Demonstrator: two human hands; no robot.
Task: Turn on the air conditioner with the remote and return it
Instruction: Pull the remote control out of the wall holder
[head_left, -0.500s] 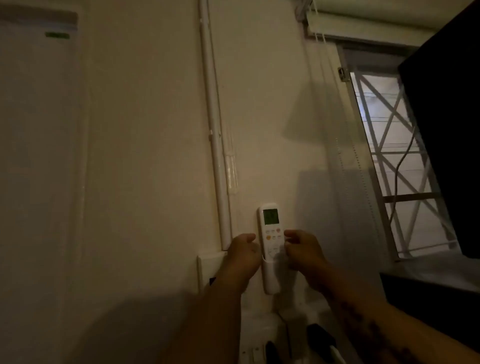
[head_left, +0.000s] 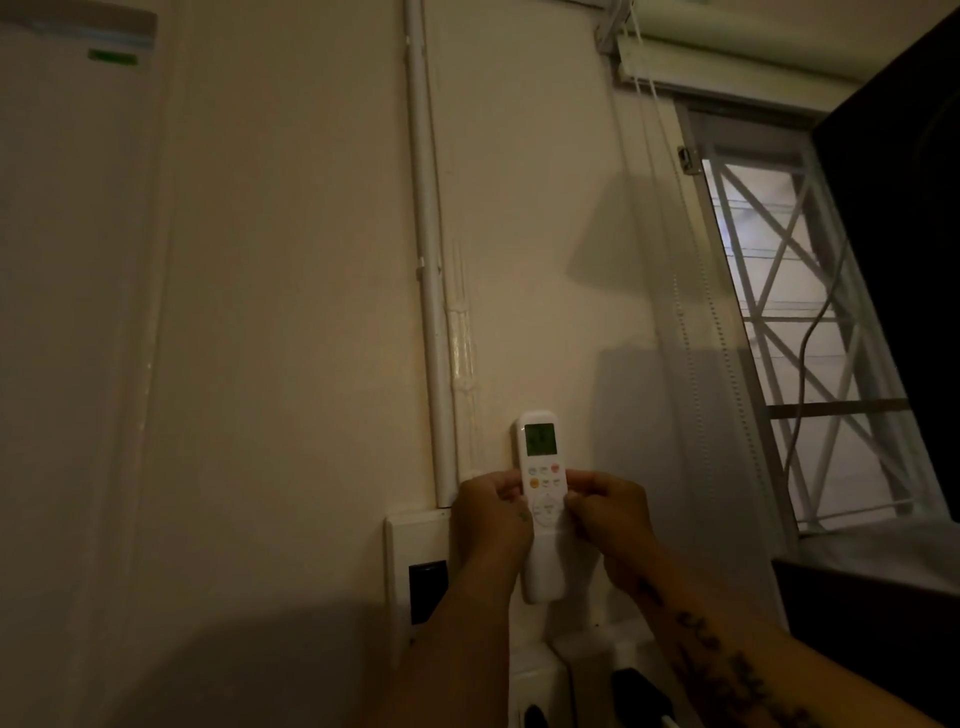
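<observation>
A white remote (head_left: 540, 457) with a small green screen stands upright against the wall, its lower end inside a white wall holder (head_left: 543, 574). My left hand (head_left: 493, 514) pinches the remote's left edge and my right hand (head_left: 608, 514) pinches its right edge, both at the level of the buttons. The air conditioner (head_left: 78, 260), a tall white unit with a green label near its top, fills the left of the view.
A white pipe (head_left: 428, 260) runs down the wall to a switch plate (head_left: 415, 566) left of the holder. A window with white bars (head_left: 810, 338) and a rolled blind is at the right, beside a dark panel (head_left: 909, 260). White sockets with dark plugs sit below the holder.
The view has shifted slightly. Both hands have moved up a little on the remote, and their fingertips now grip its edges at the buttons.
</observation>
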